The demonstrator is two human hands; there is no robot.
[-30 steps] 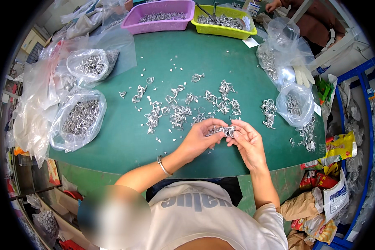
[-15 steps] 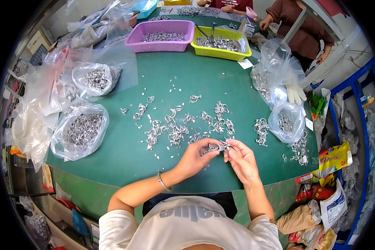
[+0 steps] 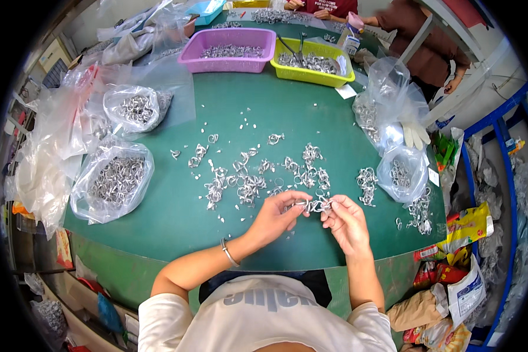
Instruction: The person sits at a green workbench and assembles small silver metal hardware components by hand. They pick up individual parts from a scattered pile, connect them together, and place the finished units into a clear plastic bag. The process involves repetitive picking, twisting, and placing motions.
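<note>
Between my two hands is a small cluster of silver-grey metal rings [image 3: 318, 206], held just above the near part of the table. My left hand [image 3: 280, 212] pinches its left end between thumb and fingers. At the other end, the thumb and fingertips of my right hand [image 3: 347, 222] close on it. Whether the rings are joined or only lie together, I cannot tell. Beyond my hands lies a loose spread of similar rings [image 3: 249, 188], with small pale bits around them. A smaller heap of rings [image 3: 366, 185] lies to the right.
Open plastic bags of rings stand at left [image 3: 91, 212] and right [image 3: 387, 186]. At the green table's [image 3: 264, 105] far side are a purple basket [image 3: 226, 66] and a yellow-green basket [image 3: 311, 77] holding pliers [image 3: 300, 50]. A white glove [image 3: 415, 135] lies right. Two people are beyond.
My right hand has shifted slightly right, away from the left. The rings now span the gap between my fingertips. At far right, a co-worker's arm has moved toward the table.
</note>
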